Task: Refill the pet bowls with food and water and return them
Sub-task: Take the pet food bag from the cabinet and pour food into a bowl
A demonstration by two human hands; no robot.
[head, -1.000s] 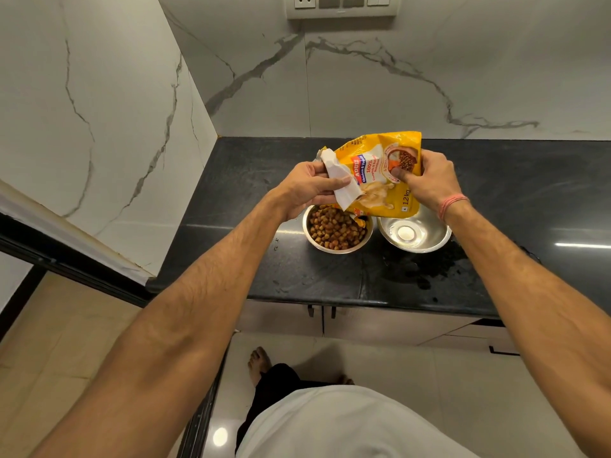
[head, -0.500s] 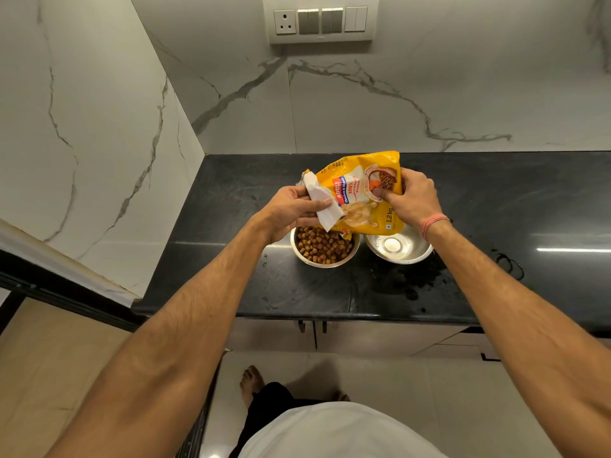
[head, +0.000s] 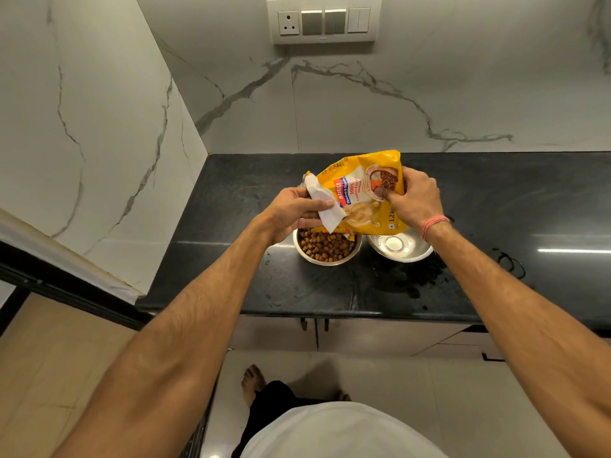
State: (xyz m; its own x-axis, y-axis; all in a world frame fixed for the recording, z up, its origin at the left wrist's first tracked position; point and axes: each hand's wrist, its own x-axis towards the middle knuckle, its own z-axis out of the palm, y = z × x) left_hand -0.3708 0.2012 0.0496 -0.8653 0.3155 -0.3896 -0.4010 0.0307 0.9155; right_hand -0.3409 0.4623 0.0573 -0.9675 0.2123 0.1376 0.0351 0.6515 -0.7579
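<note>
A yellow pet food bag (head: pixel 360 196) hangs above two steel bowls on the black counter (head: pixel 251 279). My left hand (head: pixel 294 213) grips the bag's white folded open end, and my right hand (head: pixel 413 200) grips its upper right part. The left bowl (head: pixel 325 247) holds brown kibble; the bag's mouth sits just over its far rim. The right bowl (head: pixel 400 247) shows a shiny bottom with no kibble; whether it holds water I cannot tell. The bag hides the far rims of both bowls.
Wet patches (head: pixel 410 279) darken the counter in front of the right bowl. A small black loop (head: pixel 510 264) lies on the counter to the right. Marble walls stand behind and to the left, with a switch panel (head: pixel 324 21) above. Cabinet doors (head: pixel 314 335) sit below the counter edge.
The view has tilted upward, so the bowls and hands sit lower in frame and the switch panel shows fully. Both hands keep their grip on the bag above the bowls.
</note>
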